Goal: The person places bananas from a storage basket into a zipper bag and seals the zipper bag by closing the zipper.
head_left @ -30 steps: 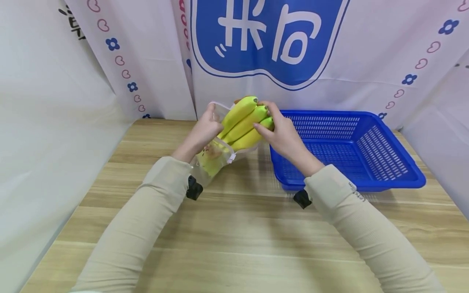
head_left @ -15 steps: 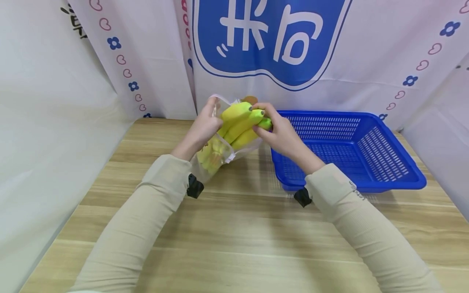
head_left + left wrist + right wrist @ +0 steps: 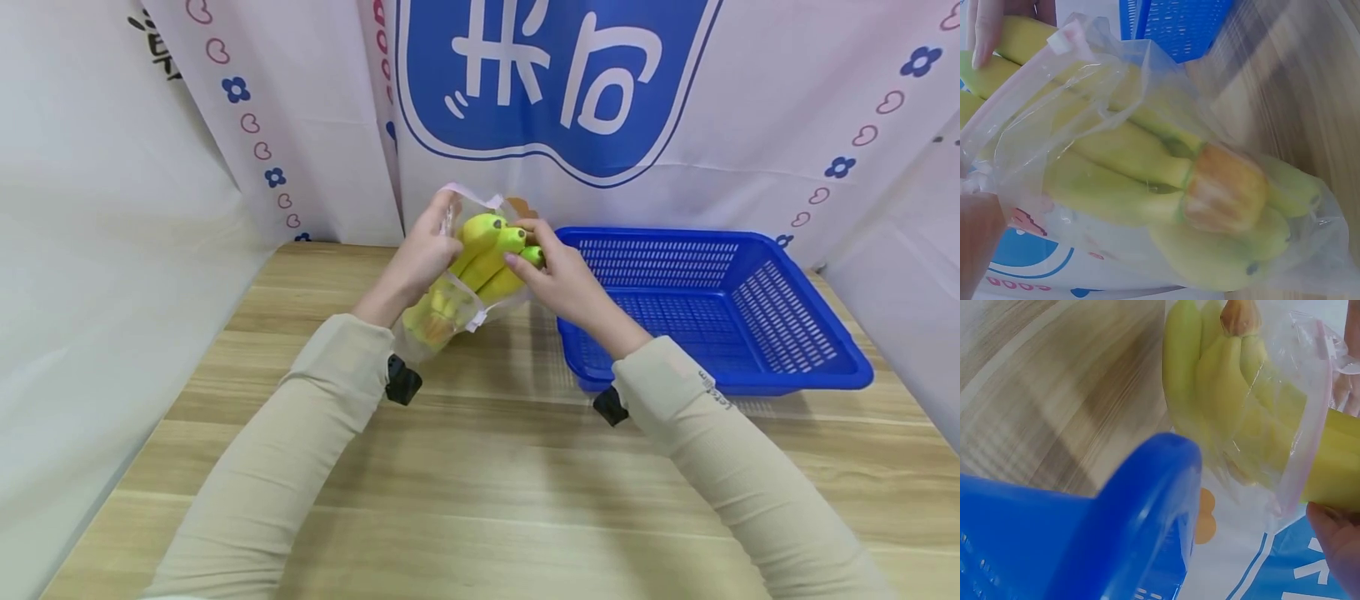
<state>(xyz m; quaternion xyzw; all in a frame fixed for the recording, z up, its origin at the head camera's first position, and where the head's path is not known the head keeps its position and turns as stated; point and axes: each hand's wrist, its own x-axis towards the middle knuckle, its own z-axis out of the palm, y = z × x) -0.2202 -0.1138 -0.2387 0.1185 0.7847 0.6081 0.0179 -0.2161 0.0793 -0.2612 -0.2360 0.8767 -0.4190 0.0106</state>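
gripped bananas (image 3: pixel 486 263), yellow, dark-tipped, clear bag (image 3: pixel 444 312)

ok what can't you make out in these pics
Head view: some fingers of the right hand, behind the bananas.
Head view: part of the near rim of the blue basket, behind the right sleeve.
Head view: lettering on that sleeve, too small to read surely.
Left wrist view: most of the left hand, cut off by the left edge.

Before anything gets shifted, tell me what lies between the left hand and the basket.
In the head view: the bag, the bananas, then the right hand, which overlaps the edge of the basket.
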